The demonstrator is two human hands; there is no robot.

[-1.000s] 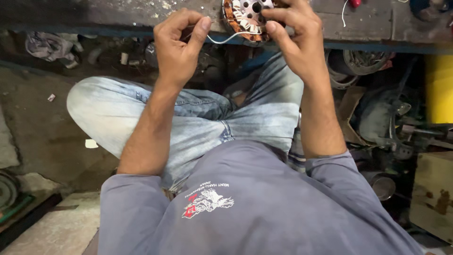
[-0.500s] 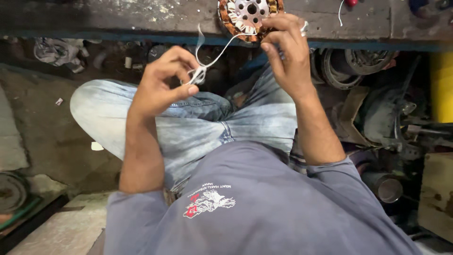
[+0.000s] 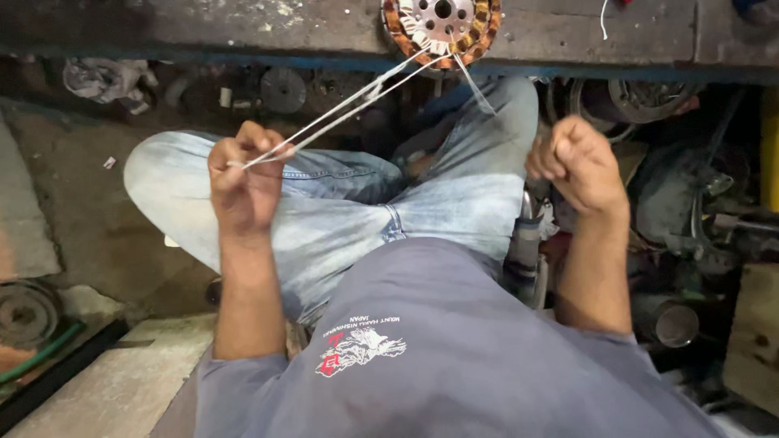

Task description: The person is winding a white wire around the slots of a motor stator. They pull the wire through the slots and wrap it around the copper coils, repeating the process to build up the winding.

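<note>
Since both your hands have drawn back from the bench (image 3: 243, 32) toward your lap | wound stator (image 3: 442, 23) sits at the bench edge | white cord (image 3: 349, 109) now taut | left hand (image 3: 243, 182) pinches it | right hand (image 3: 580, 162) fisted on the other strand — binding being cinched.

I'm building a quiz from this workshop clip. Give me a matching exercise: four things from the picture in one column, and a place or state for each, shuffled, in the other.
Things:
1. left hand
2. right hand
3. motor stator
4. white string

Places or states:
A. lies on the bench edge at the top
B. stretched taut from winding to fist
C. pinches the string's end
D. closed fist above the right knee

Pairs: 1-C, 2-D, 3-A, 4-B
</note>
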